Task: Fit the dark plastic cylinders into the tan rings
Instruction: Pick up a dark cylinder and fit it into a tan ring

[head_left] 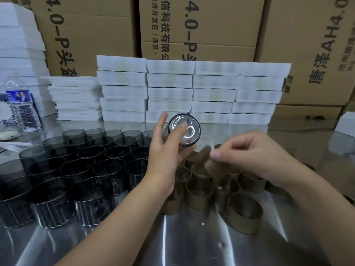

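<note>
Head view, left grip (165, 150): clasps smoky dark plastic cylinder (184, 129), tilted.
Right grip (245, 152): pinches blurred tan ring (206, 150) above steel surface (192, 237).

Colour rundown from my bench: the cylinders (80, 166) filling the left of the frame are smoky dark grey, see-through, with thin silvery rims. The held cylinder (184, 129) in my left hand (165, 150) is the same grey, its end showing white glare swirls. The rings (199, 191) at lower centre are tan, kind of dull golden brown. The held ring (206, 152) pinched in my right hand (247, 156) looks the same tan, just blurred. The table (192, 239) is silver steel with bright streaks. The foam trays (192, 93) behind are white with faint yellow-green patches. The boxes (221, 25) up top are brown cardboard with black print. The bottle (19, 106) at the left edge is clear with a blue label.
</note>
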Demonstrator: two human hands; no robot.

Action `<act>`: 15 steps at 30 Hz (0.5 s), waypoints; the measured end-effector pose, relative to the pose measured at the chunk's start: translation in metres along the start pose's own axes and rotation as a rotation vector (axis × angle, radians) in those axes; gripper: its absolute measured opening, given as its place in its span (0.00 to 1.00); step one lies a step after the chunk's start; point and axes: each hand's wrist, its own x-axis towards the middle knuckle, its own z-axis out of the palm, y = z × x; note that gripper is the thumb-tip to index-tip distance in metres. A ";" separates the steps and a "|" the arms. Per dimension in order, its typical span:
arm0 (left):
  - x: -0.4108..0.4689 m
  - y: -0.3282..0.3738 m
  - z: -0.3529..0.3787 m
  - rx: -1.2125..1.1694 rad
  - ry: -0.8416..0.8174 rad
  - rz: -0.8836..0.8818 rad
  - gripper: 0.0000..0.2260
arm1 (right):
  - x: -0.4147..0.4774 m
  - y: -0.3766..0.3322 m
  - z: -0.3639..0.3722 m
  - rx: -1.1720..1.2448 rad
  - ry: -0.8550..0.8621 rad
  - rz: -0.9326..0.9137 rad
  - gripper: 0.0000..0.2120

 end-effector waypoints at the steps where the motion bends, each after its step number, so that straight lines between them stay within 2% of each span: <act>1: 0.000 0.000 0.000 0.002 -0.009 -0.005 0.22 | 0.002 0.002 -0.003 0.060 0.118 -0.008 0.16; 3: -0.001 -0.001 0.000 0.045 -0.014 -0.003 0.17 | 0.006 0.005 -0.006 0.128 0.305 -0.022 0.12; 5: -0.001 -0.002 0.001 0.103 -0.012 -0.005 0.14 | 0.009 0.009 -0.005 0.127 0.391 -0.021 0.12; 9: -0.003 -0.004 0.004 0.149 -0.013 -0.086 0.23 | 0.011 0.012 0.004 0.148 0.410 -0.043 0.08; 12: -0.004 0.000 0.005 0.089 -0.052 -0.204 0.21 | 0.011 0.016 0.009 0.057 0.434 -0.094 0.08; 15: -0.005 0.001 0.006 0.079 -0.072 -0.242 0.27 | 0.009 0.019 0.014 -0.044 0.468 -0.178 0.03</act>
